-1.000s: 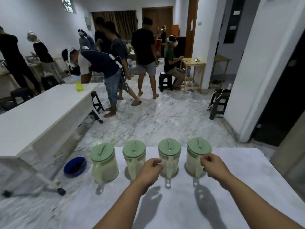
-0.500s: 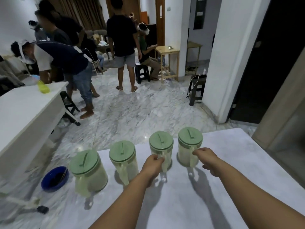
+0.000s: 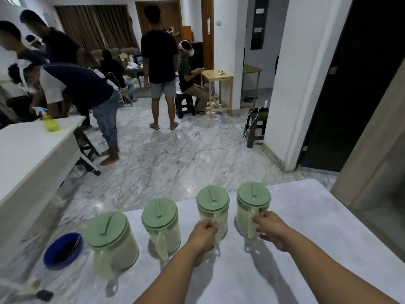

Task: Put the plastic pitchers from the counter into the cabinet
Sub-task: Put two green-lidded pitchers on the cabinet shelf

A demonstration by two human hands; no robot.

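Observation:
Several translucent plastic pitchers with green lids stand in a row on the pale counter [image 3: 306, 216]. My left hand [image 3: 202, 236] grips the handle of the third pitcher [image 3: 213, 207]. My right hand [image 3: 271, 229] grips the handle of the rightmost pitcher [image 3: 253, 204]. Two other pitchers stand untouched to the left: one [image 3: 161, 224] beside my left hand and the leftmost one [image 3: 110, 240] near the counter's left end. Both held pitchers stand upright on the counter. No cabinet can be made out for certain.
A blue bowl [image 3: 63, 249] lies on the marble floor left of the counter. A white table [image 3: 28, 154] with a yellow-green bottle [image 3: 50, 123] stands at the left. Several people stand or sit across the room. A dark stool [image 3: 256, 126] and dark doorway [image 3: 355, 84] are at right.
Both hands have closed round the handles of the two right pitchers. The view has swung left and the pitchers now sit lower right in view.

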